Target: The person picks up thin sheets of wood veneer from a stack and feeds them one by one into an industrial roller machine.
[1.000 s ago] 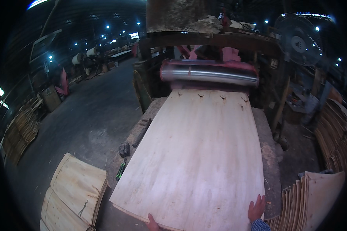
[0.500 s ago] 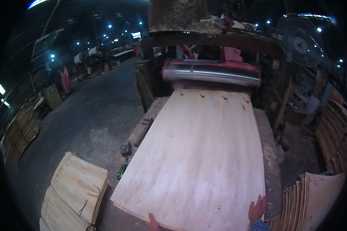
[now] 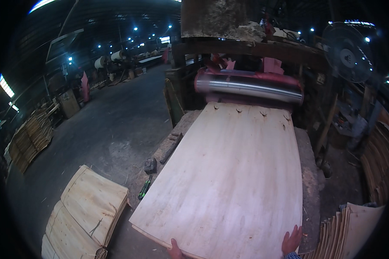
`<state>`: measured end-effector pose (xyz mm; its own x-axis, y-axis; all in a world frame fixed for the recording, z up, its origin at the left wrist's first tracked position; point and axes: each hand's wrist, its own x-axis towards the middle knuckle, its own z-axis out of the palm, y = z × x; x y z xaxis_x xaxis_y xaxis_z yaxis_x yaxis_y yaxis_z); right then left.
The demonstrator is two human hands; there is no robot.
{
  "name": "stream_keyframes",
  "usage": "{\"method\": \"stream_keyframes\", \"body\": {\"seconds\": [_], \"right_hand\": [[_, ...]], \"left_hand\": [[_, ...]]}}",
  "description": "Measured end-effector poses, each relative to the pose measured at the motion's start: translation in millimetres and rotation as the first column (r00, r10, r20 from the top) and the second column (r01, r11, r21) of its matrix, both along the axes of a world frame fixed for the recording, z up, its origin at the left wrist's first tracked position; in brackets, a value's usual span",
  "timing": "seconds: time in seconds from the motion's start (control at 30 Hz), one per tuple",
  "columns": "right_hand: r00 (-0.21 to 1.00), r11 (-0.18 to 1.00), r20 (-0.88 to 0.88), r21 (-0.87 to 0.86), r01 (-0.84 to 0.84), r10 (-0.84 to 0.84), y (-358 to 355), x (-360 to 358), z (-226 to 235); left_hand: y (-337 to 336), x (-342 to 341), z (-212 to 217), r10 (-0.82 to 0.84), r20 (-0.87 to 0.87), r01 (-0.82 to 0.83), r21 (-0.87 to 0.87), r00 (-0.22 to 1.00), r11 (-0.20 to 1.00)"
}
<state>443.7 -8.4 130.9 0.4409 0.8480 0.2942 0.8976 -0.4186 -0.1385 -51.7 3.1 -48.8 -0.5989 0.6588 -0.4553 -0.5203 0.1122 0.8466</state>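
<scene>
Vs. half a sec ago, seen from an angle swung slightly L, w/ both hands unmoved on the wood. L hand (image 3: pixel 175 250) at the near edge, one digit lying on top, rest hidden (gripping or just steadying, can't tell). R hand (image 3: pixel 292 241) laid flat by the R edge, fingers apart, pinching nothing, checked cuff (image 3: pixel 292 255) just behind.

Stretching fwd from both hands: wood sheet (image 3: pixel 233 172), not visibly advanced, so prob. steadied rather than pushed at this instant. Pale, long, thin, smooth-looking, w/ faint lengthwise grain, brownish specks and a row of dark crescent knots or tears nr the far end.

Out L of L hand: veneer stack (image 3: pixel 95 185), yellowish, bowed, ragged-edged. Out R of R hand: sheet bundle (image 3: pixel 333 233) w/ fanned edges. Fwd-L of L hand, beside the sheet: slim green-and-black tool (image 3: pixel 145 188), then dark blocky object (image 3: pixel 150 165). Under the sheet: rough, mottled bed (image 3: pixel 309 172).

Farther ahead of both hands: metal roller (image 3: pixel 246 87), shiny, cylindrical, pink-edged, nr the sheet's far end. Beyond, fwd-R of R hand: round fan (image 3: pixel 348 58). Far fwd-L: pale rolls (image 3: pixel 116 55).
</scene>
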Motion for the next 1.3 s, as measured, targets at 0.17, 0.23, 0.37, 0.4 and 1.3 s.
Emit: {"method": "stream_keyframes", "body": {"seconds": [0.17, 0.23, 0.37, 0.4, 1.3], "right_hand": [[0.997, 0.997, -0.071, 0.078, -0.019, 0.025, -0.6, 3.8, -7.3], [0.998, 0.997, -0.063, 0.078, -0.016, 0.021, -0.5, 4.5, -9.3], [0.997, 0.999, -0.075, 0.037, 0.002, 0.001, -0.4, 0.5, -1.7], [0.997, 1.000, -0.080, 0.027, 0.003, 0.000, 0.5, -0.6, 0.0], [0.997, 1.000, -0.076, 0.001, 0.005, -0.005, -0.2, -0.8, 2.8]], "left_hand": [[-1.9, -1.7, 6.6, -0.062, -0.061, 0.060, -0.025, 0.996, 0.998], [-1.8, 1.1, 14.3, -0.056, -0.084, 0.052, -0.047, 0.995, 0.998], [1.4, 3.0, 11.2, 0.006, -0.092, -0.010, -0.043, 0.996, 0.999], [0.3, 1.8, 8.8, 0.006, -0.096, -0.012, -0.060, 0.995, 0.998], [-1.3, -4.6, 2.2, 0.012, -0.047, -0.015, -0.066, 0.999, 0.998]]}}
